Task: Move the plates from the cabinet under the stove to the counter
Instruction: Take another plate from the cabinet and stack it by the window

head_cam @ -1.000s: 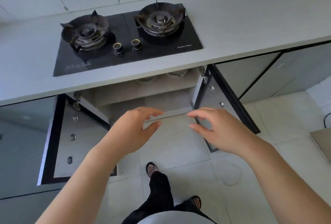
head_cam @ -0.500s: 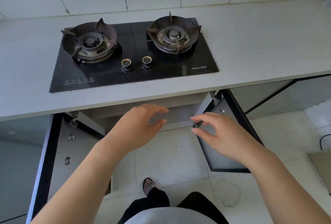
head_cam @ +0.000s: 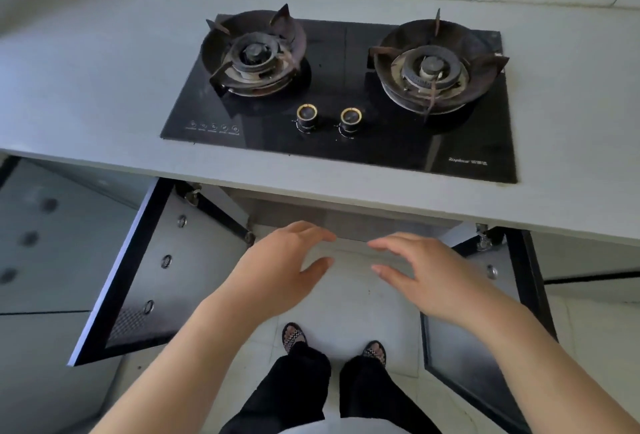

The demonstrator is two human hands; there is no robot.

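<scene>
Seen from above, looking down the front edge of a pale grey stone counter [head_cam: 86, 87]. At far left, below that edge, a dark-framed frosted cabinet door [head_cam: 145, 270], swung wide open. On the counter, toward its right end, a black glass two-burner gas stove [head_cam: 346, 62]: left burner [head_cam: 254, 52] with a rusty pan support, two gold-ringed black knobs [head_cam: 306, 116] side by side near the stove's front edge, right burner [head_cam: 429, 68] beyond them. Directly under the stove, the open cabinet mouth [head_cam: 346, 222], its inside hidden by the counter's front edge. Plates not visible from here, so their place impossible to tell. In front of the opening, left hand [head_cam: 277, 267] palm down, fingers loosely spread, thumb apart, gripping nothing. Just beside it, with a small gap between the fingertips, right hand [head_cam: 429, 274] in the same pose, fingers fairly straight, likewise gripping nothing. Neither hand touching the cabinet, as far as can be judged. Below the hands, pale floor tiles [head_cam: 346, 295], black trousers and patterned sandals [head_cam: 294, 336]. At right, the second dark-framed door [head_cam: 457, 364], also open, partly behind the right forearm.
</scene>
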